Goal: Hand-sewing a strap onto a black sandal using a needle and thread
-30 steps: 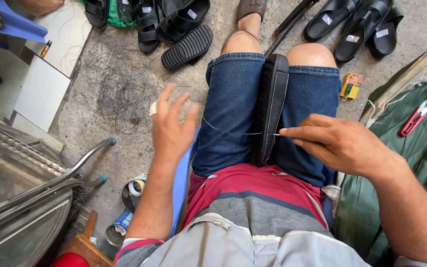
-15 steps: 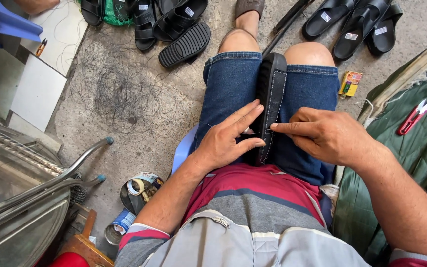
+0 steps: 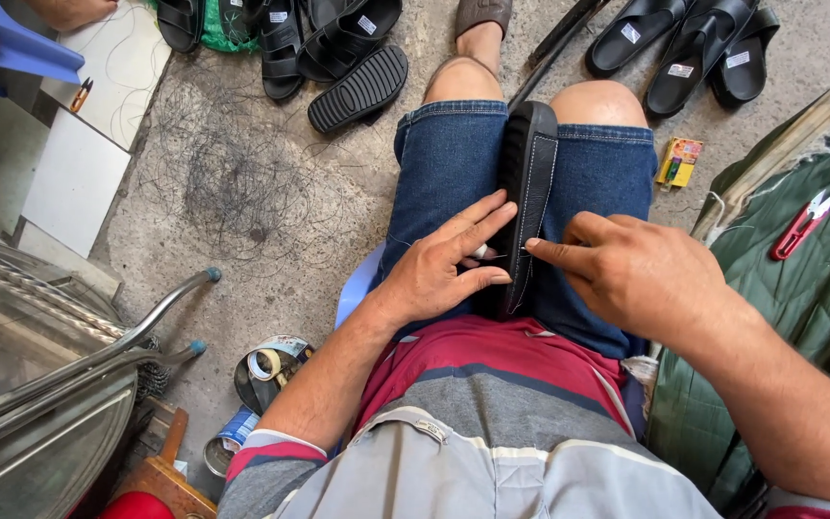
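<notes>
One black sandal (image 3: pixel 527 173) lies lengthwise along the person's lap, between the thighs. The left hand (image 3: pixel 444 264) rests flat against its left edge, fingers spread and pressing it steady. The right hand (image 3: pixel 631 274) is drawn narrow, forefinger and thumb pinched at the sandal's stitched edge (whatever they pinch is too small to see). Beyond the left hand, five black sandals (image 3: pixel 357 86) lie on the concrete; beyond the right, three more (image 3: pixel 684 48). One red clipper (image 3: pixel 799 226) lies on green cloth just past the right hand.

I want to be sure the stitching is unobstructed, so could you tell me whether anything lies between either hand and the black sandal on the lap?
Nothing visible does: the left hand rests on the black sandal, and the right hand points at its edge.
</notes>
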